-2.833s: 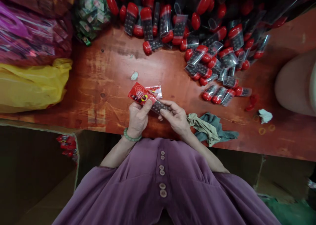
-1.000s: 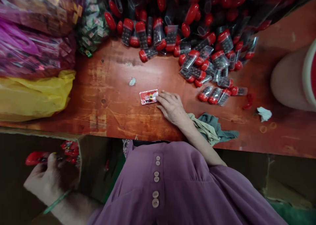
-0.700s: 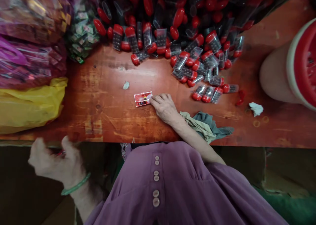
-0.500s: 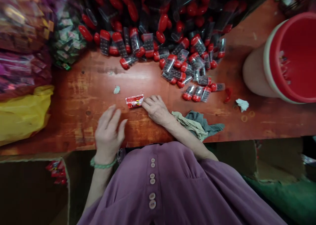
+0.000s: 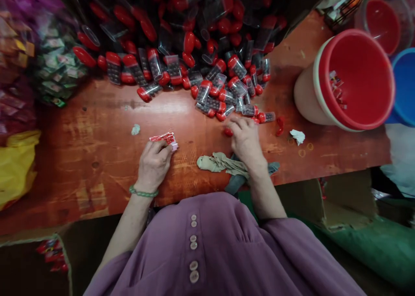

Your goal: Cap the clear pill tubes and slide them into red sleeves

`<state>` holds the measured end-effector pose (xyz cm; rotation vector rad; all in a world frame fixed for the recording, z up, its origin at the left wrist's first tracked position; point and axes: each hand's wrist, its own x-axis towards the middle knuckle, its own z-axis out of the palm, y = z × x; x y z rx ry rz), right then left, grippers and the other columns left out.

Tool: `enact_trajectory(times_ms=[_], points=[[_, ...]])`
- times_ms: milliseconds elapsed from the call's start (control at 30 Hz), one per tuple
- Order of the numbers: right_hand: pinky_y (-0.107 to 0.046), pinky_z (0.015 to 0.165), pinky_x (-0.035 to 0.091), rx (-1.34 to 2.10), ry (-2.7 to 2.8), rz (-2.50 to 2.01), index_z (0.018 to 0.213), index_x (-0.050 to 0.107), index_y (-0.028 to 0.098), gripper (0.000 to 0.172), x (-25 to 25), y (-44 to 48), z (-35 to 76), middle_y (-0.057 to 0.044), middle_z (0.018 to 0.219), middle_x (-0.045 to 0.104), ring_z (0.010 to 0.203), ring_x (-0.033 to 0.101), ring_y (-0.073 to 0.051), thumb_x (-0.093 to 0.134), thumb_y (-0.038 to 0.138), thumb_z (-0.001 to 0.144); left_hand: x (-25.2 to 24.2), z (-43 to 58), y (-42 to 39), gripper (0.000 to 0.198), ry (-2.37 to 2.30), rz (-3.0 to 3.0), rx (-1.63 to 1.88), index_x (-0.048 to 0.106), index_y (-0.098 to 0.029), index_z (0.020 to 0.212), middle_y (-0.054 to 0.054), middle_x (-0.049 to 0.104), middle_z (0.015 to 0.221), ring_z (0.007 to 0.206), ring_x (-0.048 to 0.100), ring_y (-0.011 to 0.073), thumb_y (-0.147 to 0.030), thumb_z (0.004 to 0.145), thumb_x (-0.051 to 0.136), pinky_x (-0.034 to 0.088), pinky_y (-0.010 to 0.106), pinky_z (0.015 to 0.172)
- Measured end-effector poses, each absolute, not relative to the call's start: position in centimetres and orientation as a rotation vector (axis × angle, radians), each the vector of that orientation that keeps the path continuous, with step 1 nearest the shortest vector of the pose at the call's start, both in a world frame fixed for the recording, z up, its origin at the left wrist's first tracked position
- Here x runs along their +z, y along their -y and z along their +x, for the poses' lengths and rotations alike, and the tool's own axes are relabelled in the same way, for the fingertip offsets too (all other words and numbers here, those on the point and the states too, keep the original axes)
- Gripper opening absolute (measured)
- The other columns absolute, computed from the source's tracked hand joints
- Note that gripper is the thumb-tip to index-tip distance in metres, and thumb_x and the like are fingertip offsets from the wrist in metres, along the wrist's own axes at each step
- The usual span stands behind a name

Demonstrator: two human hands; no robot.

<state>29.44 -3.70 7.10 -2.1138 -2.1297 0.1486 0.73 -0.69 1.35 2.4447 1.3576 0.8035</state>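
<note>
On the red-brown table (image 5: pixel 106 157), my left hand (image 5: pixel 154 164) pinches a small red printed wrapper (image 5: pixel 162 137), which shows pink at one corner. A green bead bracelet circles that wrist. My right hand (image 5: pixel 245 142) is curled down over small clear tubes at the front of the pile; one red end (image 5: pixel 228 132) peeks out by its fingertips, while the rest is hidden under the hand. Just beyond lies a heap of clear tubes with red ends and dark beads inside (image 5: pixel 212 103). A crumpled grey-green cloth (image 5: pixel 215 162) lies beside and under my right wrist.
A pale bucket with a red basin (image 5: pixel 366 123) on top stands at right, a few wrappers inside. Bags of small packets (image 5: pixel 60 73) and a yellow bag (image 5: pixel 17 170) lie at left. White scraps (image 5: pixel 297 136) and rubber bands (image 5: pixel 301 153) dot the table.
My left hand has come forward and taken hold of the wrapper. My right hand has left the wrapper and moved right to the tubes. The view has swung right.
</note>
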Motion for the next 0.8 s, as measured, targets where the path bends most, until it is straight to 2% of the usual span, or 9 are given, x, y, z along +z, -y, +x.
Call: enact_trajectory(times_ms=[67, 167, 267, 367, 533, 667, 800], points=[[-0.056, 0.098, 0.038, 0.127, 2.170, -2.210, 0.129, 0.061, 0.019, 0.048, 7.1, 3.5, 31.7, -0.014, 0.137, 0.058, 0.123, 0.044, -0.036, 0.047, 0.005, 0.086, 1.7, 0.9, 0.5, 0.021, -1.338, 2.417, 0.752, 0.074, -0.021, 0.087, 0.008, 0.070, 0.088, 0.079, 0.060, 0.0200, -0.034, 0.094, 0.059, 0.050, 0.033, 0.071], [-0.058, 0.098, 0.038, 0.151, 2.278, -2.176, 0.133, 0.059, 0.020, 0.045, 6.3, 2.9, 32.9, -0.014, 0.140, 0.057, 0.128, 0.042, -0.038, 0.050, 0.011, 0.090, 2.4, 0.9, 0.4, 0.025, -1.308, 2.333, 0.701, 0.074, -0.020, 0.095, 0.008, 0.068, 0.090, 0.084, 0.061, 0.0213, -0.035, 0.096, 0.054, 0.051, 0.035, 0.077], [-0.058, 0.099, 0.036, 0.168, 2.303, -2.080, 0.127, 0.063, 0.021, 0.034, 5.4, 2.5, 32.2, -0.014, 0.134, 0.061, 0.127, 0.044, -0.037, 0.052, 0.022, 0.094, 2.9, 0.8, 0.3, 0.027, -1.303, 2.265, 0.678, 0.073, -0.018, 0.100, 0.009, 0.068, 0.094, 0.090, 0.063, 0.0226, -0.029, 0.098, 0.048, 0.052, 0.038, 0.083], [-0.056, 0.099, 0.038, 0.252, 2.288, -1.999, 0.118, 0.067, 0.018, 0.028, 5.3, 2.6, 30.6, -0.015, 0.123, 0.065, 0.118, 0.051, -0.035, 0.052, 0.029, 0.097, 3.1, 0.8, 0.2, 0.028, -1.320, 2.252, 0.660, 0.073, -0.016, 0.095, 0.010, 0.069, 0.093, 0.090, 0.064, 0.0228, -0.024, 0.096, 0.046, 0.053, 0.038, 0.083], [-0.042, 0.087, 0.048, 0.703, 2.058, -1.767, 0.114, 0.069, 0.018, 0.026, 5.9, 3.3, 27.9, -0.009, 0.098, 0.069, 0.093, 0.062, -0.024, 0.055, 0.033, 0.097, 2.7, 0.9, -0.3, 0.021, -1.445, 2.206, 0.720, 0.071, -0.019, 0.076, 0.006, 0.068, 0.077, 0.077, 0.063, 0.0208, -0.023, 0.090, 0.057, 0.052, 0.035, 0.074], [-0.036, 0.085, 0.051, 1.063, 1.746, -1.607, 0.117, 0.067, 0.019, 0.028, 5.8, 3.8, 26.7, -0.005, 0.100, 0.072, 0.090, 0.066, -0.020, 0.062, 0.035, 0.094, 2.3, 1.1, -0.1, 0.019, -1.497, 2.247, 0.779, 0.072, -0.020, 0.077, 0.006, 0.070, 0.080, 0.079, 0.063, 0.0212, -0.024, 0.090, 0.059, 0.052, 0.036, 0.076], [-0.034, 0.082, 0.053, 1.216, 1.539, -1.559, 0.123, 0.064, 0.022, 0.037, 5.6, 4.1, 26.2, -0.003, 0.104, 0.072, 0.090, 0.066, -0.018, 0.067, 0.036, 0.089, 2.3, 1.3, 0.6, 0.023, -1.463, 2.276, 0.768, 0.074, -0.019, 0.087, 0.008, 0.071, 0.085, 0.081, 0.063, 0.0216, -0.028, 0.095, 0.054, 0.051, 0.036, 0.077]])
